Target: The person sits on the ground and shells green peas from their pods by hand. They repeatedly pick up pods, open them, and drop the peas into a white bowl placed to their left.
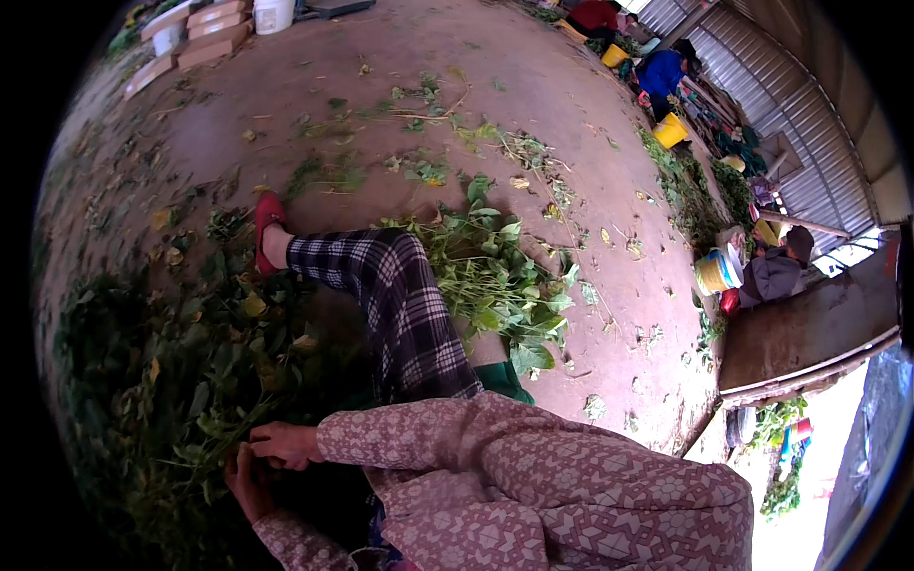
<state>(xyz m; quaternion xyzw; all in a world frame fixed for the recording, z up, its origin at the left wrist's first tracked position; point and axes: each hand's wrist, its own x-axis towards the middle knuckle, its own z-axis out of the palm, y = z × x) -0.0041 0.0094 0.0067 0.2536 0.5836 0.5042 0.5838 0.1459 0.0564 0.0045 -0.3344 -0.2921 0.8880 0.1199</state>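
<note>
My right hand (287, 444), coming from the upper sleeve, has its fingers bent and meets my left hand (248, 484) at the fingertips. A leafy green plant stalk (214, 444) reaches up and left from the fingers of my left hand, which appears to grip it. What lies between the fingertips is too small to make out. Beneath and beyond both hands spreads a dark heap of leafy plants (200, 357) with some yellowed leaves. My leg in plaid trousers (407, 300) stretches out beside this heap, ending in a red shoe (268, 232).
Another pile of cut green plants (500, 278) lies across my leg on the earthen floor (607, 214). Cartons (214, 39) and a white bucket (274, 16) stand far off. Several people work along the right side, near yellow buckets (670, 130) and a white-and-yellow bucket (717, 271).
</note>
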